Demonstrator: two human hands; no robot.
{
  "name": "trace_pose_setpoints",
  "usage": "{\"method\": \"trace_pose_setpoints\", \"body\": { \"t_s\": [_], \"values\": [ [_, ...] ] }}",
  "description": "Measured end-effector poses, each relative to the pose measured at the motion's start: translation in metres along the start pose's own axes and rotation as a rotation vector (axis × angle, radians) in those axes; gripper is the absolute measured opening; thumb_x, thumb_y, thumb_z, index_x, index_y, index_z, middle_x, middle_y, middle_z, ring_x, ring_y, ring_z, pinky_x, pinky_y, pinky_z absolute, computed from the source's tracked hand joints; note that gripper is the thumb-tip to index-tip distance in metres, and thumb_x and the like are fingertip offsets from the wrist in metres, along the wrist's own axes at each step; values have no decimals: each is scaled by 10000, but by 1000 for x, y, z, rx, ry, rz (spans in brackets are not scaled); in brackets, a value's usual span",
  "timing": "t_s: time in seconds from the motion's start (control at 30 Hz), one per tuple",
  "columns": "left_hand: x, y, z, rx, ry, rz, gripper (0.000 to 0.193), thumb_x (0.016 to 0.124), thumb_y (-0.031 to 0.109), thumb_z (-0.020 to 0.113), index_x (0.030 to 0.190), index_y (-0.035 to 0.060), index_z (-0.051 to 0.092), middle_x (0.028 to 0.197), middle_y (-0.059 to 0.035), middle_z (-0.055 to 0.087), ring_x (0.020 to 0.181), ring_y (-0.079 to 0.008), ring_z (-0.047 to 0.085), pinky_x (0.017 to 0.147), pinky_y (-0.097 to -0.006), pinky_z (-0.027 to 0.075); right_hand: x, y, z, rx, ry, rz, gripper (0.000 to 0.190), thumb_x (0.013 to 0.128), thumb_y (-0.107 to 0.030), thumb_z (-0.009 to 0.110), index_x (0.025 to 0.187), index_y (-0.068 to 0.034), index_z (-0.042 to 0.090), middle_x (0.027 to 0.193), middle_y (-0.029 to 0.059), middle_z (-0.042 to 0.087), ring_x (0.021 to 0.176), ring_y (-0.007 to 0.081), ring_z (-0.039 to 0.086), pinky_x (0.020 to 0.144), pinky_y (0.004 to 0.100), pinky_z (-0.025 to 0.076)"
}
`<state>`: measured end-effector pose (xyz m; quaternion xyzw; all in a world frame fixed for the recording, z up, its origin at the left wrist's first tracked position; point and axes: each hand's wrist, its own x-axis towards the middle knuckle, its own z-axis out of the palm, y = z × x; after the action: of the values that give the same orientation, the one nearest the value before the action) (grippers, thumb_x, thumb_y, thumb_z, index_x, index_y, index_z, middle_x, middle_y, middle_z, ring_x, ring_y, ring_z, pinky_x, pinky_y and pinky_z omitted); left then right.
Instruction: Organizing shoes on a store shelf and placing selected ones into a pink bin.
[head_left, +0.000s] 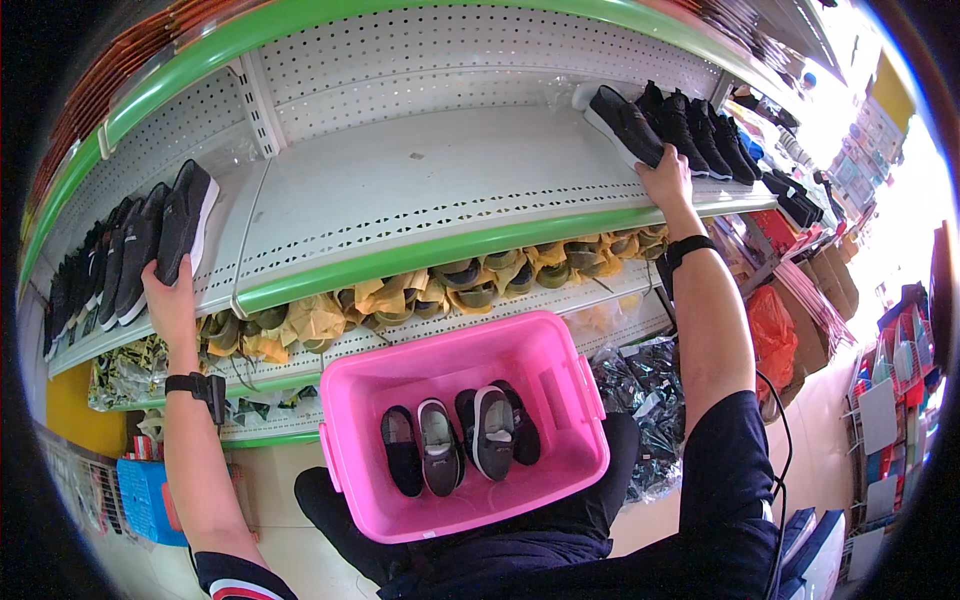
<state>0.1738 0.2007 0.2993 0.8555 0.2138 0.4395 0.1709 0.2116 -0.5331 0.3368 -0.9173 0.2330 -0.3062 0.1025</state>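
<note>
On the left of the metal shelf (420, 172), my left hand (171, 296) grips a dark slip-on shoe with a white sole (187, 214), at the near end of a row of dark shoes (135, 247). At the right, my right hand (666, 176) holds another dark shoe with a white sole (624, 124) beside a row of black shoes (690, 131). A pink plastic tub (465, 517) rests on my lap, with several dark slip-on shoes (439, 450) inside, some showing pale insoles.
The shelf has a green front edge (450, 259) and a perforated back panel (465, 67). Shoes stuffed with yellow paper (390, 296) fill the level below. Plastic-wrapped goods (645, 405) lie right of the tub. A blue basket (146, 499) stands low left, and a red plastic bag (772, 330) hangs at right.
</note>
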Motion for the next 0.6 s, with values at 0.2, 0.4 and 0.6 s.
{"method": "trace_pose_setpoints", "body": {
  "t_s": [0.2,0.4,0.6],
  "values": [
    [-1,2,-1,5,6,-2,675,844,520,664,1297,43,516,1246,-214,608,1123,-389,598,916,-444,472,-1,-1,1,-6,0,-4,734,772,-369,766,1338,-8,471,1253,268,534,1183,423,537,1010,468,457],
    [0,0,0,20,-14,-21,684,843,527,665,1306,46,511,1261,-211,602,1136,-388,593,922,-445,472,-1,0,2,-7,21,-7,741,773,-377,763,1349,-14,469,1258,263,533,1185,418,538,1009,463,460],
    [1,-1,0,20,-11,-1,692,841,523,672,1314,46,506,1273,-216,593,1147,-393,585,934,-446,470,-2,-1,1,-8,15,-1,737,771,-381,765,1344,-19,476,1261,260,532,1190,418,534,1010,463,460]
  ]
}}
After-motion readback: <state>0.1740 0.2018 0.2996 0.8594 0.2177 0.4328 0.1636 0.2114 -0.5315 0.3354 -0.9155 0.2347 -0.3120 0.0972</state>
